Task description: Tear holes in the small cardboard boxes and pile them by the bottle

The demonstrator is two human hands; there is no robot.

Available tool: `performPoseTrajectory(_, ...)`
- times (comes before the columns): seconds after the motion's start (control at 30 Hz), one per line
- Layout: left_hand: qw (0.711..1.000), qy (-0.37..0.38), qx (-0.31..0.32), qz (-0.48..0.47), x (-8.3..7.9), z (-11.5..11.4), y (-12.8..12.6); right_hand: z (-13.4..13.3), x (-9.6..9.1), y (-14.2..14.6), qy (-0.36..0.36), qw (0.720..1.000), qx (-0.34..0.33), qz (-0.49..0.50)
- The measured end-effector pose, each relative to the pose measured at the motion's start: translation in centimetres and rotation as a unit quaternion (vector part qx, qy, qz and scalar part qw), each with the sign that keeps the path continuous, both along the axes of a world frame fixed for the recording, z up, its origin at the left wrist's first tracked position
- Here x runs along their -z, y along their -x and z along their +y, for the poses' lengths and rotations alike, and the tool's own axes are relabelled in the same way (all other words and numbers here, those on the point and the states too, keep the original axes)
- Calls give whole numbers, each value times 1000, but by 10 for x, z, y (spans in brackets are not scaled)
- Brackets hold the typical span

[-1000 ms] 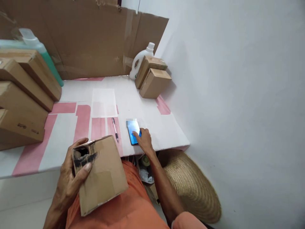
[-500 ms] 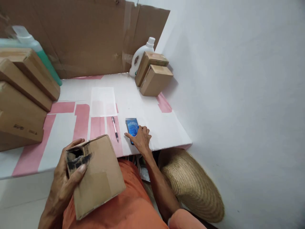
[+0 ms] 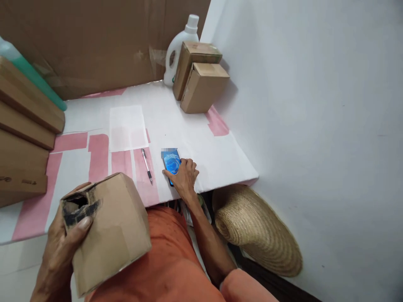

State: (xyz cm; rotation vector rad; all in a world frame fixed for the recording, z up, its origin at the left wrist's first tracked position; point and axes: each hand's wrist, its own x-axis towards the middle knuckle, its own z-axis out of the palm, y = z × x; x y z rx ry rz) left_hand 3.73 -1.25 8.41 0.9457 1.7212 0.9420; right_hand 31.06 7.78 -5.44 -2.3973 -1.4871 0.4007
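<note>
My left hand (image 3: 64, 241) grips a brown cardboard box (image 3: 113, 222) by its left side, thumb on the front face. A ragged hole edged in black shows near that thumb, and the box is tilted above my lap. On the table, my right hand (image 3: 185, 176) is closed around the lower part of a smartphone (image 3: 171, 161), thumb at its left edge and fingers at its right. The phone's blue screen is lit. A pen (image 3: 146, 167) lies to the left of the phone, below a white sheet of paper (image 3: 127, 128).
Two small cardboard boxes (image 3: 206, 88) and a white jug (image 3: 181, 46) stand at the back right by the wall. Larger boxes (image 3: 23, 126) and a green-filled bottle (image 3: 37, 77) are at the left. A straw hat (image 3: 258, 226) rests below the table's right edge.
The view has shifted, so the table's things sit higher. The box in my left hand has moved left. My right hand stays on the phone.
</note>
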Motion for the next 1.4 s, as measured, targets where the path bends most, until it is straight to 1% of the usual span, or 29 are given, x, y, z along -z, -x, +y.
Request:
performPoseTrajectory(0.1,1000,5,5,-4,-4,1,-7,-1,2,0,-8,1000,1,-3)
performPoseTrajectory(0.27,998,-18,54,37,-9,3,-18,-1,5,1,-10,1000,2,-11)
performPoseTrajectory(0.43,997,14,65,34,-16,8,-21,0,7,1,-9,1000,0,-15)
performPoseTrajectory(0.6,995,57,66,40,-19,20,-19,2,8,-2,4,1000,1,-8)
performPoseTrajectory(0.8,990,62,96,82,-22,38,-27,1,14,-5,-18,1000,-3,-10)
performPoseTrajectory(0.97,983,40,133,124,-19,53,-31,1,16,-7,-22,1000,-3,-1)
performPoseTrajectory(1.07,981,58,141,121,-14,62,-25,1,17,-7,-28,1000,-3,1)
performPoseTrajectory(1.17,977,72,164,117,-11,69,-18,0,18,-7,-29,1000,-1,-1)
performPoseTrajectory(1.4,976,72,172,117,-8,74,-13,-1,19,-7,-28,1000,-4,-3)
